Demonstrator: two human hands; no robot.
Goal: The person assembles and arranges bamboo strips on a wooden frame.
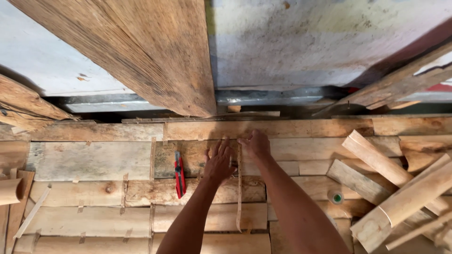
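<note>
Left hand (219, 162) lies flat, fingers spread, open grip pressing the rough plank tabletop (94, 160) just beside a thin pale wood strip (239, 188). Right hand (255, 145) curls over the strip's far end, prob. pinching it; hard to tell. Step looks like lining up the strip. Next move needs it held steady. Red utility knife (179, 174) lies near, left of the left hand.

A thin, pale bamboo strip (239, 188) lies lengthwise across the workbench planks, its far end under the fingers.
</note>
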